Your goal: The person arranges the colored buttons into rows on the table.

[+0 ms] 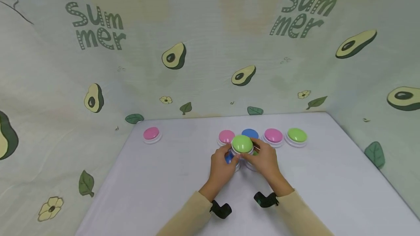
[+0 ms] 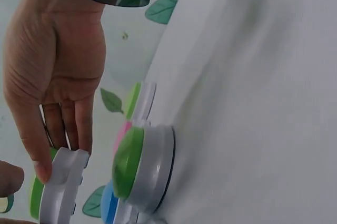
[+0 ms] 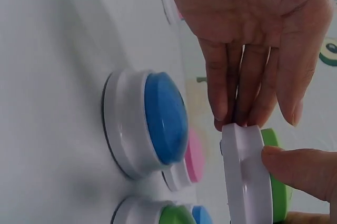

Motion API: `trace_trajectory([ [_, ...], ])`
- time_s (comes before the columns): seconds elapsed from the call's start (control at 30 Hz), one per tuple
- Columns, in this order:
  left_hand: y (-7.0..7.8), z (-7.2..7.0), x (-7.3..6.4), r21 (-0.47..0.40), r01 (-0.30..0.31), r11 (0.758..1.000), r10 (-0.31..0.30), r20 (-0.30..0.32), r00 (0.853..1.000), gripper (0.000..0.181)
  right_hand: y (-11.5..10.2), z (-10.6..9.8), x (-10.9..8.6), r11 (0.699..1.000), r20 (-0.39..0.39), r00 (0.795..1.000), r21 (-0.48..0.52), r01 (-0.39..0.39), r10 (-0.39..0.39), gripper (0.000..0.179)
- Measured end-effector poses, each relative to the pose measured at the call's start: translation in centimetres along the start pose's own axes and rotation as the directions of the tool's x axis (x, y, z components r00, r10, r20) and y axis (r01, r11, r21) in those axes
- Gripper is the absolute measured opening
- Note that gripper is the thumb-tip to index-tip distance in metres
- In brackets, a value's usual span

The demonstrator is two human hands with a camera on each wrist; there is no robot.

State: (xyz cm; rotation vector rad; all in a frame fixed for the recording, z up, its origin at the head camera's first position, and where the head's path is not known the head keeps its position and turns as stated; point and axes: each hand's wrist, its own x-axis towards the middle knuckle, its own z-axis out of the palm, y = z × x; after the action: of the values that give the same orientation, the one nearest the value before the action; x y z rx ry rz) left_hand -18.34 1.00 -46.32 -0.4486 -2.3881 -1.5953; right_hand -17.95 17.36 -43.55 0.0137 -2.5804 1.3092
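Observation:
A green dome push button [image 1: 242, 144] with a white base is raised above the table between both hands. My left hand [image 1: 221, 168] holds its left side; in the right wrist view the left fingers [image 3: 255, 84] reach its base. My right hand [image 1: 265, 158] grips the right side, and the left wrist view shows the right thumb [image 2: 42, 171] on the white base. Below the hands stand a blue button [image 3: 164, 118] and another green button [image 2: 128, 163], both largely covered in the head view.
Behind the hands stand a pink button [image 1: 226, 136], a blue button [image 1: 250, 133], a second pink button [image 1: 273, 135] and a green button [image 1: 297, 134]. One more pink button [image 1: 151, 133] sits far left on the white table [image 1: 164, 185]. A printed cloth [image 1: 203, 94] hangs behind.

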Motion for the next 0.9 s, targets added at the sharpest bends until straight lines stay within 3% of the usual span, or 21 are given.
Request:
trace_trajectory([
  [0.2, 1.2, 2.8, -0.6, -0.047, 0.026, 0.999, -0.021, 0.096, 0.995, 0.055, 1.8, -2.4, -0.5, 0.997, -0.006, 1.000, -0.070, -0.026, 0.025, 0.071],
  [0.43, 2.6, 5.1, -1.2, -0.040, 0.041, 0.998, -0.031, 0.232, 0.972, 0.064, 4.1, -5.0, -1.4, 0.996, 0.000, 0.998, -0.073, -0.055, 0.055, 0.074],
  [0.67, 3.6, 6.6, -1.7, -0.033, 0.132, 0.991, -0.109, 0.392, 0.914, 0.075, 6.3, -7.2, -2.2, 0.993, 0.028, 0.997, -0.102, -0.065, 0.069, 0.077],
  [0.9, 5.1, 8.4, -2.1, -0.055, 0.254, 0.966, -0.201, 0.462, 0.864, 0.078, 7.6, -8.9, -2.5, 0.990, 0.046, 0.995, -0.116, -0.081, 0.087, 0.080],
])
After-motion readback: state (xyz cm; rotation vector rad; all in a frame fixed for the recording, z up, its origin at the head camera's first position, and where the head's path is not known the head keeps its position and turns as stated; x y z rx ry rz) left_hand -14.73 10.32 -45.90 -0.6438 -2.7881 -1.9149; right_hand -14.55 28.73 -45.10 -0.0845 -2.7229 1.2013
